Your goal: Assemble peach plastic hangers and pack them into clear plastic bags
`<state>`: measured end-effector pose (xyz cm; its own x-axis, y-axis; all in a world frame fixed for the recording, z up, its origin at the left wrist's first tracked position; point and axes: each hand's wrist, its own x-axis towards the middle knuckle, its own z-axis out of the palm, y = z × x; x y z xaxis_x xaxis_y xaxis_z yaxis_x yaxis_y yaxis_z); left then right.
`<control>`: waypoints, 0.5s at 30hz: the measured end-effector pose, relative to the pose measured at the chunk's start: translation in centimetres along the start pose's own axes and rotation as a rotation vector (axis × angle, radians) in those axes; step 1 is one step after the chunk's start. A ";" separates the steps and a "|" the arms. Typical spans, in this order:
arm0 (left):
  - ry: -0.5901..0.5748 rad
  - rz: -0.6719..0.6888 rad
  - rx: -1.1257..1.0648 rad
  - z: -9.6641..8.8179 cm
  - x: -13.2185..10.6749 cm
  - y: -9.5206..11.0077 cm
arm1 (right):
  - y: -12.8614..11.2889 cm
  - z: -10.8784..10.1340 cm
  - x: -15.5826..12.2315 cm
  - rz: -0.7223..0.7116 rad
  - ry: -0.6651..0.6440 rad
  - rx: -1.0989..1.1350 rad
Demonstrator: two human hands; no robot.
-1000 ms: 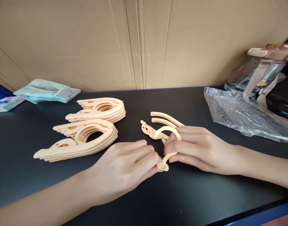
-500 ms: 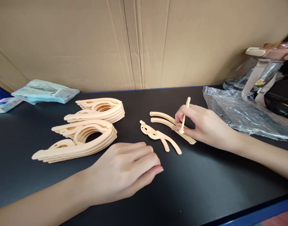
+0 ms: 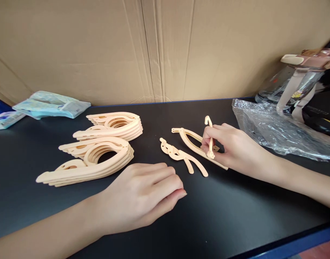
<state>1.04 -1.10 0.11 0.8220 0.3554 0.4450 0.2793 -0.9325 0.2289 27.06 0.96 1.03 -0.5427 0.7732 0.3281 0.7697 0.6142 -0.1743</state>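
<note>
My right hand [image 3: 232,147] pinches a beige hanger hook [image 3: 210,138] upright between thumb and fingers, its crook at the top. Below and behind those fingers lie two curved beige hanger arms [image 3: 193,146], crossed near their left ends; their right parts are partly hidden by the hand. To their left, a small folding hanger [image 3: 178,154] lies flat with two legs spread. My left hand [image 3: 151,194] rests on the black table [image 3: 208,216] with fingers curled together, apart from the pieces, and nothing shows in it. Two stacks of folded beige hangers [image 3: 111,167] lie beyond it.
A light blue tissue pack [image 3: 50,105] lies at the back left, partly over another pack [image 3: 7,119]. At the right are a crinkled clear plastic bag [image 3: 270,127] and a clear bottle [image 3: 302,81] with a strap. A cardboard wall [image 3: 100,54] stands behind the table.
My right hand has turned the hook so its crook shows. One hanger arm, earlier lying alongside the other, now crosses it. My left hand has stayed put.
</note>
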 end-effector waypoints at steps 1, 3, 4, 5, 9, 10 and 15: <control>0.001 0.000 -0.002 0.0 0.0 0.0 | 0.0 0.0 0.0 0.011 -0.006 0.013; 0.012 0.004 -0.013 0.1 -0.1 0.0 | 0.1 0.0 0.0 0.016 -0.004 0.025; 0.010 0.002 -0.013 0.1 -0.1 0.0 | 0.1 0.0 0.0 0.013 0.005 0.026; 0.006 -0.001 -0.011 0.1 0.0 0.0 | 0.1 0.0 0.0 0.007 0.018 0.028; -0.005 -0.005 -0.005 0.0 0.1 0.0 | -0.4 -0.2 -0.1 -0.042 0.019 0.036; -0.002 -0.003 -0.003 0.0 0.2 0.0 | -0.5 -0.2 -0.1 -0.059 -0.001 0.034; -0.001 0.005 0.007 -0.1 0.1 0.2 | -0.9 -0.2 0.0 -0.121 -0.070 0.038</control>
<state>1.13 -1.23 0.33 0.8237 0.3508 0.4456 0.2786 -0.9347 0.2208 26.44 0.33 1.36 -0.6541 0.7011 0.2840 0.6845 0.7084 -0.1723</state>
